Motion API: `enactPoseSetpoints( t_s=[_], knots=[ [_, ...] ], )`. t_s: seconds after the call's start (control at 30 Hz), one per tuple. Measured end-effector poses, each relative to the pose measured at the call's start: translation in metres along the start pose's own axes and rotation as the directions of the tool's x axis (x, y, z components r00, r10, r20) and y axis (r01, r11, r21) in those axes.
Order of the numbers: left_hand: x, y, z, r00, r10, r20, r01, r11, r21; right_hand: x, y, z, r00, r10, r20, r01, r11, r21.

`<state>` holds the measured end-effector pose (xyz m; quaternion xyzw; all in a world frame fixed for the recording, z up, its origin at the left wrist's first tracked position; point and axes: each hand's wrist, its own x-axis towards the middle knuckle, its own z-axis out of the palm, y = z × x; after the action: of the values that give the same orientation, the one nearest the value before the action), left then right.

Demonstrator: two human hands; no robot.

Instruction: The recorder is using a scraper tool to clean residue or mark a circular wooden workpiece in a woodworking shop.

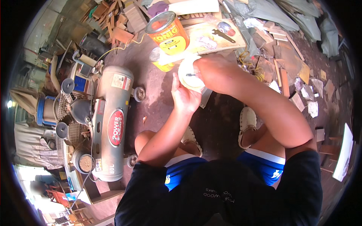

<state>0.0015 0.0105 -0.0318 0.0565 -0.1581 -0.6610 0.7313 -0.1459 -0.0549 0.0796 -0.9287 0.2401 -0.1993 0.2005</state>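
My left hand (186,96) supports a round, pale, overexposed object (188,72) from below, palm up. Over its right side my right hand (210,72) is curled, with a small dark-tipped tool (191,75) sticking out of the fingers toward the pale surface. Just beyond stands a large orange and yellow König tin (169,35), and a smaller yellow tin (159,59) is beside it, lower and to the left. On the wooden board (217,49) to the right lie a flat dark wrench (223,36), a crumpled cloth (206,42) and a bagged roundish item (224,27).
A Power Craft air compressor (113,124) occupies the left side. Wood offcuts (121,25) are heaped at the upper left, with more scraps (282,73) on the floor at right. A yellow hose (258,74) lies coiled near the board. Grey plastic sheeting (263,14) covers the upper right.
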Motion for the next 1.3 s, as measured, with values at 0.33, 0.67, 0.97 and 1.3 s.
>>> enactPoseSetpoints(
  t_s=[0.33,0.67,0.97,1.3],
  knots=[
    [0.009,-0.051,0.028,0.987,0.145,-0.065,-0.146,0.989,-0.002,0.003,0.008,0.010,0.959,-0.082,-0.273,0.047,0.990,-0.133],
    [0.012,-0.044,0.032,0.985,0.167,0.035,-0.169,0.984,0.061,-0.014,-0.024,-0.009,0.966,0.136,-0.220,-0.150,0.988,-0.047],
    [0.011,-0.032,0.039,0.956,0.283,0.077,-0.290,0.951,0.110,-0.020,-0.040,-0.005,0.939,-0.151,-0.310,0.090,0.975,-0.203],
    [0.007,-0.009,0.023,0.931,0.349,0.110,-0.366,0.900,0.238,-0.033,-0.073,0.005,0.949,-0.055,-0.311,0.007,0.988,-0.152]
  ],
)
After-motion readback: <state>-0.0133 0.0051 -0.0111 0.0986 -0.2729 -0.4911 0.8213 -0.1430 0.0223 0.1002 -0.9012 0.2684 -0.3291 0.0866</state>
